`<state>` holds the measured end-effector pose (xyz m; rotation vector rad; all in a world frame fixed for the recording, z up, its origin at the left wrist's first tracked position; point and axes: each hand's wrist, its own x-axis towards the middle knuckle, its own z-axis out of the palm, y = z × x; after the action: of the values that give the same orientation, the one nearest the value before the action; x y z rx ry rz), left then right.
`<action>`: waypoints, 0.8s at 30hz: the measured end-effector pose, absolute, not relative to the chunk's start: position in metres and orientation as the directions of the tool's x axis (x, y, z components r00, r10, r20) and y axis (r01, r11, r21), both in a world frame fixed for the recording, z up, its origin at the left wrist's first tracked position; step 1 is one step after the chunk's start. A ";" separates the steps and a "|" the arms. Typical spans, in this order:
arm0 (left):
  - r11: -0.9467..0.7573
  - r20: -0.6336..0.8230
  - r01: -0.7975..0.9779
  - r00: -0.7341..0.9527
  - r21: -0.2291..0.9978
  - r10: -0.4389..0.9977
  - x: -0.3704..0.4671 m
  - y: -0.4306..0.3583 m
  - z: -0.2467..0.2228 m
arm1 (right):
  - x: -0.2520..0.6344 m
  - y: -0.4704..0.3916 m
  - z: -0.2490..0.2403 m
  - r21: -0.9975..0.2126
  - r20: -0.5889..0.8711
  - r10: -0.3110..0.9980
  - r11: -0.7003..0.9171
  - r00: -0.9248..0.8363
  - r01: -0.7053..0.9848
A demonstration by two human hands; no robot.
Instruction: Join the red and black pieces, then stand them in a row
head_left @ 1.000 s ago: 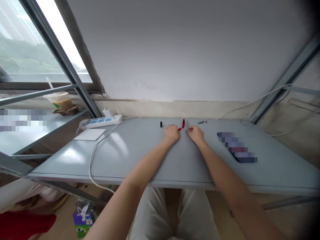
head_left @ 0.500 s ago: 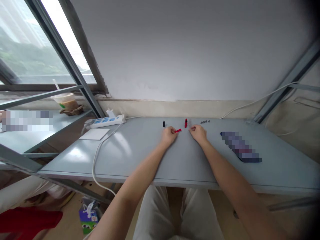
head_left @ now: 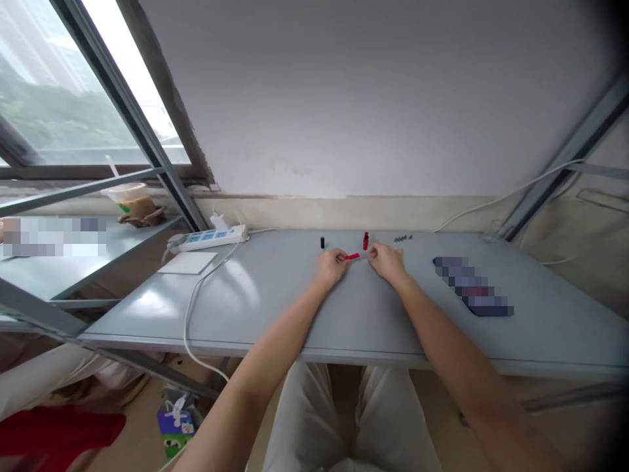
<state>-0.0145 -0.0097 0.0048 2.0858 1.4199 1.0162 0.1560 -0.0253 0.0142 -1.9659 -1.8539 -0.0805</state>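
Observation:
Pinched in the fingers of my left hand (head_left: 332,266) is a small red tube (head_left: 352,256), which points to the right. My right hand (head_left: 388,261) is closed on a thin clear piece (head_left: 364,256). This piece lies in line with the tube's right end; whether the two touch I cannot tell. Just behind my right fingertips stand small red-and-black parts (head_left: 366,240). A short black cylinder (head_left: 322,242) is upright behind my left hand. Beyond my right hand, several tiny metallic pieces (head_left: 403,238) lie in a row.
The grey tabletop (head_left: 275,308) meets a wall at the back. A power strip (head_left: 211,237), a white flat box (head_left: 188,263) and a trailing cable (head_left: 185,314) are at left. At right rests a phone-like dark object (head_left: 472,288), its face blurred. Metal posts frame both sides.
My right hand has turned the clear piece from upright to level and brought it toward the red tube. The tube has shifted slightly right and levelled out.

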 end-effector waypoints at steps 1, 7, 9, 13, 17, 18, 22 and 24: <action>-0.389 0.331 0.611 0.212 0.689 0.919 -0.014 -0.010 0.004 | 0.156 -0.025 0.014 -0.264 0.335 0.938 -0.001 0.093 0.964; -0.385 0.327 0.619 0.212 0.685 0.921 -0.011 -0.015 0.007 | 0.156 -0.028 0.017 -0.182 0.361 0.931 0.007 0.060 0.983; -0.390 0.334 0.628 0.212 0.674 0.918 -0.011 -0.016 0.009 | 0.155 -0.029 0.020 -0.133 0.378 0.925 0.013 0.038 0.991; -0.399 0.356 0.627 0.202 0.668 0.913 -0.012 -0.015 0.010 | 0.151 -0.034 0.024 -0.043 0.410 0.912 0.021 -0.002 0.999; -0.417 0.380 0.610 0.198 0.673 0.903 -0.013 -0.012 0.007 | 0.147 -0.036 0.026 -0.002 0.442 0.897 0.026 -0.023 1.000; -0.423 0.388 0.605 0.197 0.674 0.900 -0.012 -0.011 0.006 | 0.146 -0.036 0.026 -0.002 0.447 0.894 0.030 -0.026 1.000; -0.431 0.393 0.592 0.201 0.681 0.897 -0.012 -0.009 0.002 | 0.140 -0.036 0.023 -0.071 0.430 0.901 0.104 -0.064 0.992; -0.432 0.393 0.587 0.203 0.685 0.897 -0.012 -0.007 0.000 | 0.136 -0.036 0.022 -0.110 0.422 0.901 0.157 -0.097 0.981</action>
<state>-0.0117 -0.0069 -0.0003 2.0985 1.3845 1.0981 0.1358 -0.0357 0.0220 -1.7926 -2.0515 -0.2798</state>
